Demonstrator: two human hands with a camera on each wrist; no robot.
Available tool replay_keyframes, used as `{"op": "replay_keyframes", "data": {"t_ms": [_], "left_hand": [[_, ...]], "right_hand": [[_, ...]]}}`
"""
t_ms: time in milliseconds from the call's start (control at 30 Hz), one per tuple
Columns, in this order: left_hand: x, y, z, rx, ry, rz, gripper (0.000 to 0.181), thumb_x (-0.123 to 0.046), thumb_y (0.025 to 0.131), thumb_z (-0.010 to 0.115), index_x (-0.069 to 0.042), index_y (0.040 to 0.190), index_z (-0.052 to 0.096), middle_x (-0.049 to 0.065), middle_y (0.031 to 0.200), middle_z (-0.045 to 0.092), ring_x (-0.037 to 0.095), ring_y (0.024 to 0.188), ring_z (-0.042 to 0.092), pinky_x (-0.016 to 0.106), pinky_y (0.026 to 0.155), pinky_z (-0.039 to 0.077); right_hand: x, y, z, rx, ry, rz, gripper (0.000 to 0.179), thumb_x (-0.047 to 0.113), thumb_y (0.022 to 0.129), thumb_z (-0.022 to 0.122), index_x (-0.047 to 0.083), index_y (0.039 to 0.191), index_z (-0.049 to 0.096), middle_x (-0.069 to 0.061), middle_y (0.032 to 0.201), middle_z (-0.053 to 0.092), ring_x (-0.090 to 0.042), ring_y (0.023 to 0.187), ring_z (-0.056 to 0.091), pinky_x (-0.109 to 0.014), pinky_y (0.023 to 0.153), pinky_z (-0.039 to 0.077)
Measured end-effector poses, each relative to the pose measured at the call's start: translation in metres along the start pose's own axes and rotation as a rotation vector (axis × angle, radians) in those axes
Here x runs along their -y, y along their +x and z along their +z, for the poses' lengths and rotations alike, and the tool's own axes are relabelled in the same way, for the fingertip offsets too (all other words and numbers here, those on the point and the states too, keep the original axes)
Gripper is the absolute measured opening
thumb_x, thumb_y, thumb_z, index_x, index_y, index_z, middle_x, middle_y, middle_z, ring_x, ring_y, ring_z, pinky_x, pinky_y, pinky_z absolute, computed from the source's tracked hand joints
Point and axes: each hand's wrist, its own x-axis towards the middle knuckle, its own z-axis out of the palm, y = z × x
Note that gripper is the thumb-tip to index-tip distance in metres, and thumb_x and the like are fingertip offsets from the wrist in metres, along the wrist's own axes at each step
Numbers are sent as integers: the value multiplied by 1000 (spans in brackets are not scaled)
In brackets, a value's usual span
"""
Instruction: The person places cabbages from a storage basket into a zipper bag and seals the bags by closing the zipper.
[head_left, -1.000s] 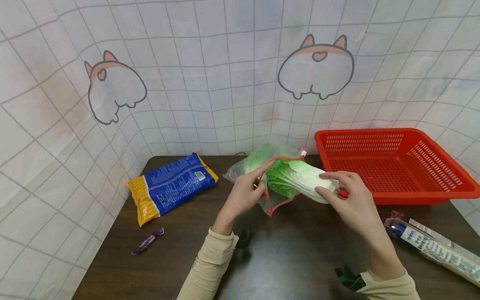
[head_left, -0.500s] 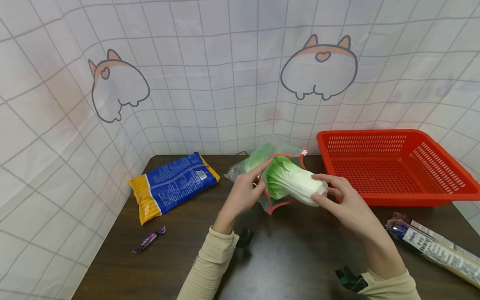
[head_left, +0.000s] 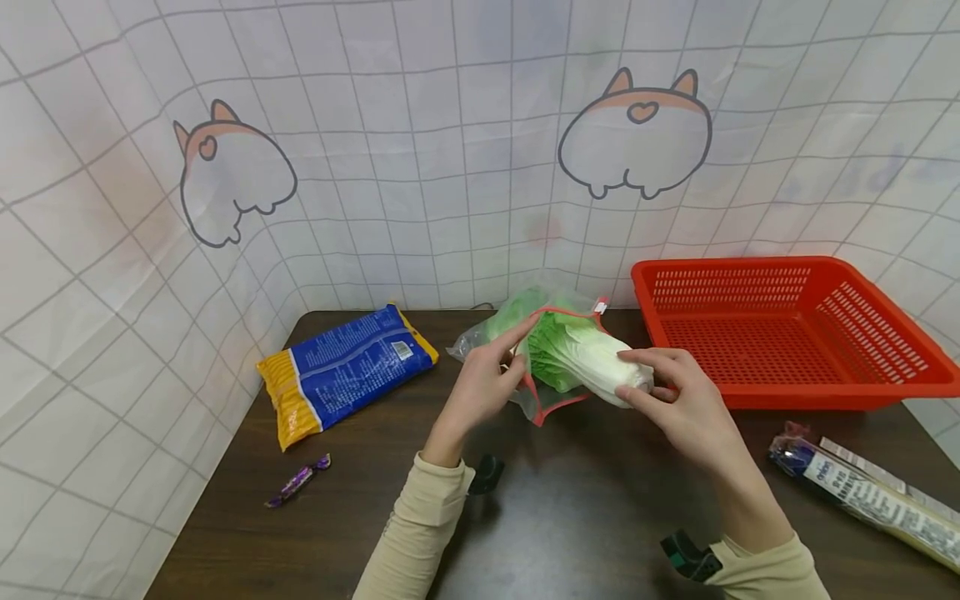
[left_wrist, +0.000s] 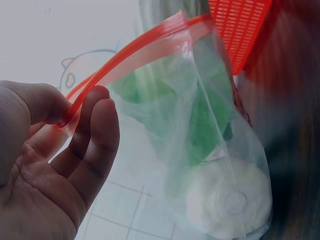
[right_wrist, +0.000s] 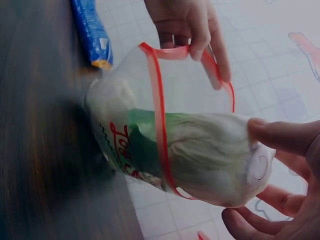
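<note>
A Chinese cabbage (head_left: 596,358) lies slantwise, its leafy green end inside the mouth of a clear zip bag (head_left: 468,342) with a red edge. My right hand (head_left: 686,404) grips its white base between thumb and fingers, as the right wrist view also shows. With the left hand (head_left: 483,383) I pinch the bag's red zip edge (left_wrist: 125,52), which holds the mouth apart. Deeper in the bag, the left wrist view shows a second cabbage (left_wrist: 230,200) with its round white base. Red lettering (right_wrist: 120,142) marks the bag's side.
A red plastic basket (head_left: 795,392) stands at the back right. Near it, on the right, lies a long wrapped packet (head_left: 870,492). On the left are a blue and yellow bag (head_left: 348,367) and a purple wrapped candy (head_left: 298,481). A grid-patterned cloth (head_left: 420,167) hangs behind the table.
The right hand has moved left with the cabbage, bringing its leafy end farther into the bag mouth. My left hand stays on the bag's edge, nearly still.
</note>
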Motion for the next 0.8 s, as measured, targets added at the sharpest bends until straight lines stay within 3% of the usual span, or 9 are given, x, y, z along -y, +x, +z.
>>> {"op": "replay_keyframes", "data": {"t_ms": [133, 233, 367, 467, 633, 800], "left_hand": [[0, 0, 1, -1, 5, -10, 57, -2, 94, 48, -25, 147, 47, -3, 65, 63, 8, 49, 53, 24, 43, 34], [-1, 0, 1, 7, 4, -8, 57, -2, 95, 48, -25, 147, 47, 0, 66, 64, 6, 50, 54, 23, 43, 35], [-1, 0, 2, 5, 8, 15, 56, -3, 95, 48, -23, 147, 48, 1, 66, 65, 7, 46, 48, 23, 43, 32], [-2, 0, 2, -6, 10, 32, 56, -2, 94, 48, -21, 146, 49, 0, 65, 64, 9, 43, 41, 23, 42, 30], [-2, 0, 3, 3, 9, 32, 57, -1, 94, 48, -21, 147, 48, 1, 65, 65, 9, 41, 39, 23, 42, 29], [-2, 0, 3, 8, 4, 28, 57, -1, 94, 48, -20, 147, 48, 1, 65, 66, 10, 41, 40, 23, 42, 29]], "right_hand": [[-2, 0, 1, -20, -55, -25, 38, 21, 87, 76, 14, 123, 67, -13, 125, 51, -24, 107, 50, -16, 77, 50], [-3, 0, 1, -24, -80, -25, 40, 21, 86, 76, 13, 124, 66, -13, 123, 52, -24, 104, 50, -15, 76, 49], [-2, 0, -1, -26, -77, -17, 41, 23, 88, 74, 12, 126, 64, -13, 120, 53, -24, 101, 49, -33, 82, 56], [-2, 0, -2, -27, -73, -18, 41, 25, 90, 72, 12, 127, 63, -13, 122, 53, -25, 103, 48, -47, 85, 54], [-3, 1, -2, -23, -94, -28, 37, 26, 91, 71, 14, 125, 64, -14, 129, 53, -28, 109, 47, -44, 79, 48], [-2, 1, -1, -18, -78, 9, 39, 29, 91, 71, 14, 126, 64, -13, 128, 54, -28, 108, 50, -48, 84, 51]]}}
